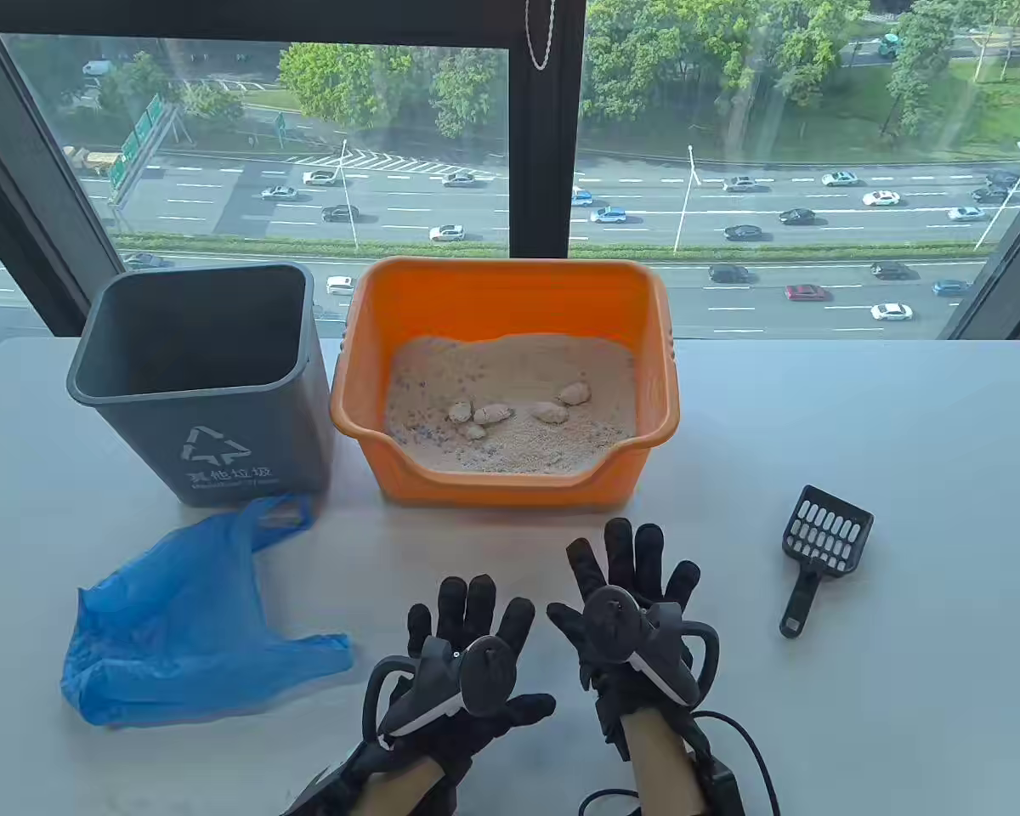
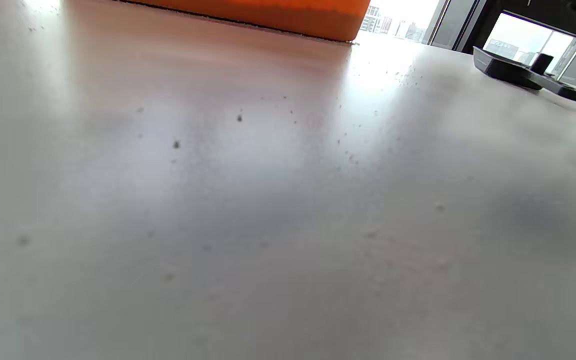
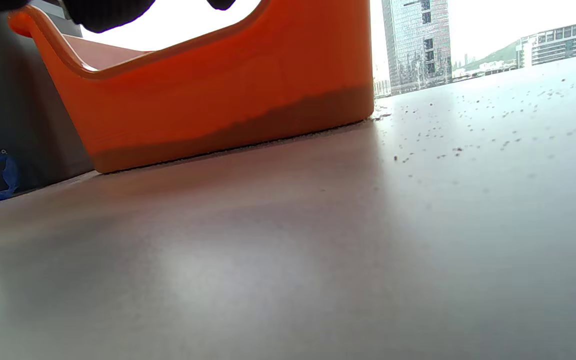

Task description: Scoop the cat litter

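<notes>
An orange litter box stands at the back middle of the table, filled with pale litter and several clumps. A black slotted scoop lies on the table to the right. My left hand and right hand rest flat on the table in front of the box, fingers spread, holding nothing. The right wrist view shows the box's front wall and my fingertips at the top. The left wrist view shows the box's base and the scoop far right.
A grey waste bin stands left of the box. A crumpled blue plastic bag lies in front of the bin, left of my left hand. Loose litter grains dot the white table. A window is behind the table.
</notes>
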A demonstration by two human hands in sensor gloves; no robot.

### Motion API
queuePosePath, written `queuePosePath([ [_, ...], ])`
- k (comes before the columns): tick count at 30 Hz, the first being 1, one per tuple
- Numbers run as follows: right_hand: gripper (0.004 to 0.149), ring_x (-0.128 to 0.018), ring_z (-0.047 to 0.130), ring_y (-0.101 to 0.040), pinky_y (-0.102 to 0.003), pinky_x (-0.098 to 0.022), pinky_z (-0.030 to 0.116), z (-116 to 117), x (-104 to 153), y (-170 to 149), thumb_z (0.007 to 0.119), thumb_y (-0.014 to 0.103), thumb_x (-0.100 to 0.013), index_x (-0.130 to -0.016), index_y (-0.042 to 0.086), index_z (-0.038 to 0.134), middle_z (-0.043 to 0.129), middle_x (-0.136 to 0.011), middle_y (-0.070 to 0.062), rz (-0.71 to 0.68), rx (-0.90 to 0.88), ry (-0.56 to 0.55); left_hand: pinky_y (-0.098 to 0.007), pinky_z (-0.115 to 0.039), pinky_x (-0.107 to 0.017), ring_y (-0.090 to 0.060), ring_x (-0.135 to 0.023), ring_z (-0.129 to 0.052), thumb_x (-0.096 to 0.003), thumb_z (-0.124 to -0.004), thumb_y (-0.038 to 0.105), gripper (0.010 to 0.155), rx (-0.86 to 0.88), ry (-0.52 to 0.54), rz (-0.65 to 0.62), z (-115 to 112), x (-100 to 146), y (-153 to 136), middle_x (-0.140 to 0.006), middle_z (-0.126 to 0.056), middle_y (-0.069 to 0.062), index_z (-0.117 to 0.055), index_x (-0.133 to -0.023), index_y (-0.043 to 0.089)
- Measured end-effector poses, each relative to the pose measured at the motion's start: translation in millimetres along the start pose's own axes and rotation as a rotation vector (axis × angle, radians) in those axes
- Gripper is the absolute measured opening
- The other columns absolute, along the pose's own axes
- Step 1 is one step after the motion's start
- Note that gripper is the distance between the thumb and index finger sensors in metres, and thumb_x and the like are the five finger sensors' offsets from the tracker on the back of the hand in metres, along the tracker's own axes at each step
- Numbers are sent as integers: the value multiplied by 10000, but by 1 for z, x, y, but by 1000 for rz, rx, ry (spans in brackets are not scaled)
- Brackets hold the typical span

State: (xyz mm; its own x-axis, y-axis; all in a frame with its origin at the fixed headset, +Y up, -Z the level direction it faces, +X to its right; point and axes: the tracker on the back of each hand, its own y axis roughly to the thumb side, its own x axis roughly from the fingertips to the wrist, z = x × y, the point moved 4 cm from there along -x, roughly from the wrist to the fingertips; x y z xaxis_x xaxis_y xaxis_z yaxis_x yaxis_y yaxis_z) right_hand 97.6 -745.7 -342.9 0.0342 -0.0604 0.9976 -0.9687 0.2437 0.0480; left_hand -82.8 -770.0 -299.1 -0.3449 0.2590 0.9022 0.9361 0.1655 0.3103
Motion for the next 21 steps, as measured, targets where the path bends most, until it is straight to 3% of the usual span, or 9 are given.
queuePosePath([
  [14,714,-975,-172,-229,-666,-688,51,0,0,0,639,628,-431,-1052,433,345,-61,-1135,46,9,1,7,-641,108,-606,-291,-923,338,-330,-461,801,959,-15,-18,-9,0,0,2,-966,352,54,124,-1003,446],
  [21,709,-970,-180,-242,-667,-693,63,-1,0,-3,644,620,-437,-1052,437,345,-73,-1131,48,21,-12,15,-647,108,-619,-286,-934,331,-335,-505,791,957,-17,24,27,31,8,-16,-978,339,68,93,-1008,466],
])
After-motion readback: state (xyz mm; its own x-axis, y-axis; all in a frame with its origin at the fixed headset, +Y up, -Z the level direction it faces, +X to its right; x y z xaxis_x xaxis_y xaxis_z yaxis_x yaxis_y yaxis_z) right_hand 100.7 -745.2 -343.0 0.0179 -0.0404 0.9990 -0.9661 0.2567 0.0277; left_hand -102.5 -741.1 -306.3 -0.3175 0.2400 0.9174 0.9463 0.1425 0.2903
